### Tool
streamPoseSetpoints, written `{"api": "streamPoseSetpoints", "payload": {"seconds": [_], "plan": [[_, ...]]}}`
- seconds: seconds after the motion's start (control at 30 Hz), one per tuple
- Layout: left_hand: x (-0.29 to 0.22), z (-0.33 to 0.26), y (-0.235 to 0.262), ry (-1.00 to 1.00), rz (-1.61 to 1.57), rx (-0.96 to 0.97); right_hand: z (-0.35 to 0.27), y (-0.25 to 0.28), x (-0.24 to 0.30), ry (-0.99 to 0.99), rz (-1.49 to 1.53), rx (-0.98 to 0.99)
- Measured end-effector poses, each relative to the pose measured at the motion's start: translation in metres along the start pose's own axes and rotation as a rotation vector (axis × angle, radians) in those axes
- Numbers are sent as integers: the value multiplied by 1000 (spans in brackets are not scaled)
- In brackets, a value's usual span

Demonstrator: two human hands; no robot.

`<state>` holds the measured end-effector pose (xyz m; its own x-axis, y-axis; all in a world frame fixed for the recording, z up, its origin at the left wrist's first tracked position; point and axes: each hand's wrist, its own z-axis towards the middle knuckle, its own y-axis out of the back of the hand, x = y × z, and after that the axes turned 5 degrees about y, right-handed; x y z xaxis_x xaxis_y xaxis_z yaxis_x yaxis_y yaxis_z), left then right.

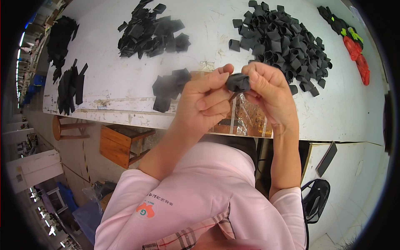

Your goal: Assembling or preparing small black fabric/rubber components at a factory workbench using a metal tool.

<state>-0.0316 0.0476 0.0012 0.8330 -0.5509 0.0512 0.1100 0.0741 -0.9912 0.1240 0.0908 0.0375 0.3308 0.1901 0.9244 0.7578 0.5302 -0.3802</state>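
Both hands, left hand [204, 102] and right hand [266, 89], pinch one small black fabric loop [238, 82] above the white counter [346, 112], seemingly folding it; next needs a firm tuck.

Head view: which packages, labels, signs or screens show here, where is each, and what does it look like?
Clear plastic bag: at the table's near edge below the hands, crinkled and transparent.
Printed emblem: on the pink shirt, left side, orange with green.
Dark flat slab: on the lower white surface at right, possibly a screen; cannot tell.
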Motion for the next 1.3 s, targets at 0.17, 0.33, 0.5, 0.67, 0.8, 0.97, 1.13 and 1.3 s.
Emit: {"api": "streamPoseSetpoints", "payload": {"seconds": [0.17,0.33,0.5,0.67,0.8,0.97,1.13,1.3], "plan": [[2,-2,10,-5,-17,-55,-1,12,-17,-15,68,56],[7,-3,-9,-54,199,-312,-1,11,-12,-29,12,78],[15,-5,-6,-155,418,-279,-5,12,-16,-4,-37,90],[18,6,-26,-538,1356,-454,-2,4,-5,105,-410,-46],[6,11,-29,-769,1822,-172,-19,-10,-4,399,-693,-301],[11,9,-27,-723,1509,-198,-22,-19,-11,670,-862,-287],[11,1,-14,-715,1198,-230,-23,-24,-1,506,-671,-267],[11,2,-16,-721,1178,-175,-25,-18,1,331,-506,-274]]}}
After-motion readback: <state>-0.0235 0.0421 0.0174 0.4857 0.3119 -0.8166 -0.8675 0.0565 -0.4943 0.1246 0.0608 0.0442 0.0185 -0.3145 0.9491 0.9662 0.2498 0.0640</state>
